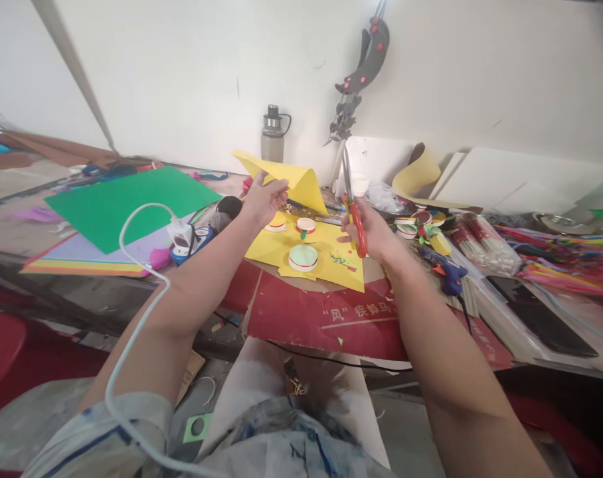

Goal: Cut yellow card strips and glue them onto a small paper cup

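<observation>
My left hand (266,199) is at a bent yellow sheet (299,180) raised above the table, its fingers closed at the sheet's near edge; some fingertips are hard to make out. In my right hand (368,231) is a pair of scissors (357,229) with red handles, its blades pointing up and away. Between and below my hands, another yellow sheet (339,271) lies flat. On it rest a round pale-green piece with a red-and-white rim (303,257), a smaller round piece (306,226) with a green tab, and small coloured scraps (344,260).
Red cardboard (291,318) lies along the front edge. To the left are a green sheet (137,199) and a white plug (179,232) with its cable. A blue glue gun (449,273), a black phone (540,315) and pipe cleaners (560,245) lie right. A bottle (272,136) stands behind.
</observation>
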The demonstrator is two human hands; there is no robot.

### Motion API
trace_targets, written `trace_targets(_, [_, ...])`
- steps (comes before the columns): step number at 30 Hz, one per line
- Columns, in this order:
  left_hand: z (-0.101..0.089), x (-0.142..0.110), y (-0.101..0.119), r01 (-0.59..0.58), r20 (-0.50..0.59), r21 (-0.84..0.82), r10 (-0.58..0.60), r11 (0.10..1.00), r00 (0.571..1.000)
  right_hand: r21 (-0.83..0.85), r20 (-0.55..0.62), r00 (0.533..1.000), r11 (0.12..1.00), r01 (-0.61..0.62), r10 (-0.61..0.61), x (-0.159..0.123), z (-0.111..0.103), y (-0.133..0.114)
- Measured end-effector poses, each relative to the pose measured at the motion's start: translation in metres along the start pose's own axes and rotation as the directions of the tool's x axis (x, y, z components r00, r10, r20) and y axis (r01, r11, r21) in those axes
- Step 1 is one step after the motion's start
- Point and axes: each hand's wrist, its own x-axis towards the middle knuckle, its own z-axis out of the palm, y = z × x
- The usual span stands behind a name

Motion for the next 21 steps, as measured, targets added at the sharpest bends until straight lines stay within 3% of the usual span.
trace_targets(3, [0.0,-0.001,0.002,-0.013,0.037,-0.013,0.013,1.0,0.999,0.03,-0.014,0.999,0.999,-0.032,0.033,-0.008,0.005,-0.021])
trace_targets(8, [0.002,-0.004,0.008,-0.051,0.107,-0.027,0.053,0.998,0.993,-0.145,0.078,0.994,0.987,-0.064,0.076,-0.017,0.003,-0.041])
trace_targets(14, [0.001,-0.006,0.004,-0.033,0.161,0.056,0.024,0.998,0.987,-0.314,0.181,0.983,0.947,0.071,-0.013,-0.02,0.002,-0.045])
trace_targets(21, [0.008,-0.014,-0.006,-0.016,0.129,0.13,-0.001,0.991,0.992,-0.258,0.171,0.985,0.966,0.026,0.019,-0.022,0.011,-0.043])
